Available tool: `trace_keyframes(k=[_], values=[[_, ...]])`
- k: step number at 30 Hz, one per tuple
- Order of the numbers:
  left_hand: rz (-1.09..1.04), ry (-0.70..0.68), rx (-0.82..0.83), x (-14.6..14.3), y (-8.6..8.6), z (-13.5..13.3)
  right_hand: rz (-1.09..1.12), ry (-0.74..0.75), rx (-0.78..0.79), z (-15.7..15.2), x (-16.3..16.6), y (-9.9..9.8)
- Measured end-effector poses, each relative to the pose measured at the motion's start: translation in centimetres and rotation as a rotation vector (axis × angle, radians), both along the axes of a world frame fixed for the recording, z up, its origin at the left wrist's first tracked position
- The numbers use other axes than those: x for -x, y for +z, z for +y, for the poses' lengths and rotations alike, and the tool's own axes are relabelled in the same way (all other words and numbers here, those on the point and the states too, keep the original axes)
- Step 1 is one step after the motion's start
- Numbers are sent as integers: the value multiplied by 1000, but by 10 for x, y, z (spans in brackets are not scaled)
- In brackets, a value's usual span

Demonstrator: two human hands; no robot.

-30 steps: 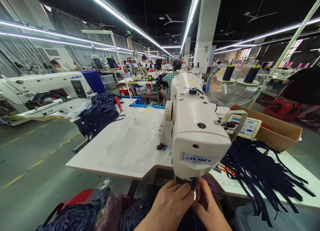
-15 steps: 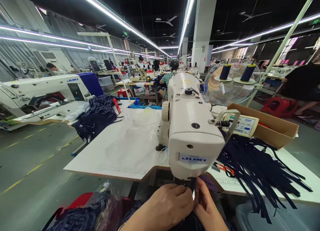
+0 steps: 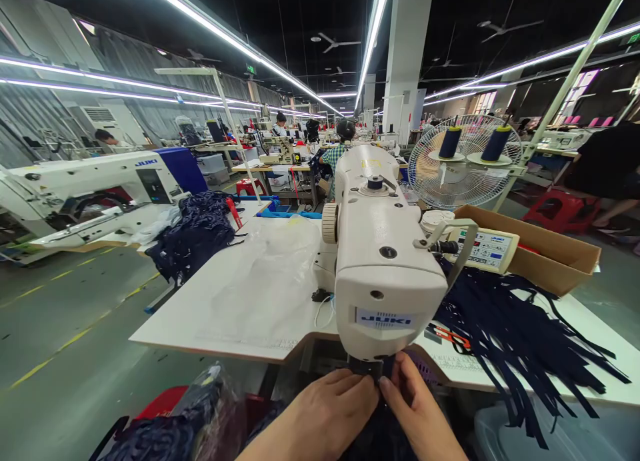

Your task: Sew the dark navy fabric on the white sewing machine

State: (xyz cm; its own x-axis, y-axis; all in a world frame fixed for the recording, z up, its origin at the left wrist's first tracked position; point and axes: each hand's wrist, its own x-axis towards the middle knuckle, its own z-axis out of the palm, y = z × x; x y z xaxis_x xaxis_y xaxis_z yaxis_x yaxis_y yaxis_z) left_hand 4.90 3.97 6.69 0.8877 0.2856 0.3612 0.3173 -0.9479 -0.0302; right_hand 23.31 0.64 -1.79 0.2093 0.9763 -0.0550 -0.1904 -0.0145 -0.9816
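- A dark ceiling (image 3: 450, 8) carries long light strips (image 3: 225, 34) and fans.
- A white pillar (image 3: 407, 48) stands in the middle.
- The grey floor (image 3: 60, 328) has yellow lines.
- White tables (image 3: 240, 294) stand in rows.

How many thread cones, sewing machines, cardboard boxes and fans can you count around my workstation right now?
Thread cones: 2, dark blue, one beside the other
Sewing machines close by: 2, mine and a neighbour's
Cardboard boxes: 1
Standing fans: 1
Total: 6
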Motion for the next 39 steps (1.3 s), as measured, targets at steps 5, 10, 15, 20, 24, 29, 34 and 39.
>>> trace_keyframes(k=[5,10,15,20,24,29,34,39], values=[[-180,58,22,-4,-4,-5,-79,55,88,1,-3,-5],[-294,33,-111,-6,-16,-8,-17,-56,141,0,-5,-8],[-236,74,-74,-2,-26,-9,-2,-96,129,-1,-2,-8],[-256,82,-137,-4,-26,-8,-8,-95,128,0,-3,-12],[-262,108,-202,-7,-23,-11,-17,-68,128,1,-4,-17],[-270,151,-304,-10,-20,-15,-35,-134,108,-1,5,-15],[-278,183,-298,-10,-21,-15,-35,-190,91,-3,16,-6],[-257,180,-309,-7,-26,-16,-21,-193,83,-2,18,-7]])
